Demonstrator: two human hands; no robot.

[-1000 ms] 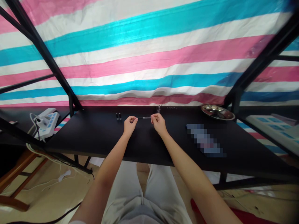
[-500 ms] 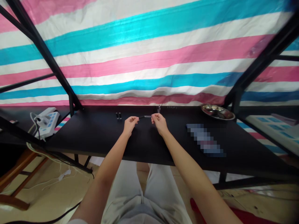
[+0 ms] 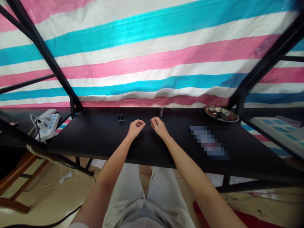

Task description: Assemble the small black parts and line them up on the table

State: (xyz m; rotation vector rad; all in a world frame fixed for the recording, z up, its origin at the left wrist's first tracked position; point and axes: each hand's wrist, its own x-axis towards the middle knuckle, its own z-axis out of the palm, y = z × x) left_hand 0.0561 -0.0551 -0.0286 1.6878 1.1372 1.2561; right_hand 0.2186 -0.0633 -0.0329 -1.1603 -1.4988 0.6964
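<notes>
My left hand (image 3: 136, 128) and my right hand (image 3: 157, 125) are close together over the middle of the black table (image 3: 152, 145). Between their pinched fingertips runs a slim dark pen-like stick (image 3: 147, 123), one end in each hand. Only a short dark length of it shows, and the fingers cover the rest. Left of my hands, two short black cylinders with pale ends (image 3: 120, 117) stand side by side. Behind my right hand lies a small clear, shiny item (image 3: 161, 111), too small to name.
At the back right sits a round metal plate (image 3: 222, 119). A blurred-out blue item (image 3: 209, 142) lies on the right of the table. White power strips (image 3: 48, 126) are at the left. Black frame posts (image 3: 64, 79) and a striped sheet (image 3: 152, 57) bound the table.
My hands have come closer together. The pale right part of the stick is now covered by my right hand, leaving a shorter dark length between the fingers.
</notes>
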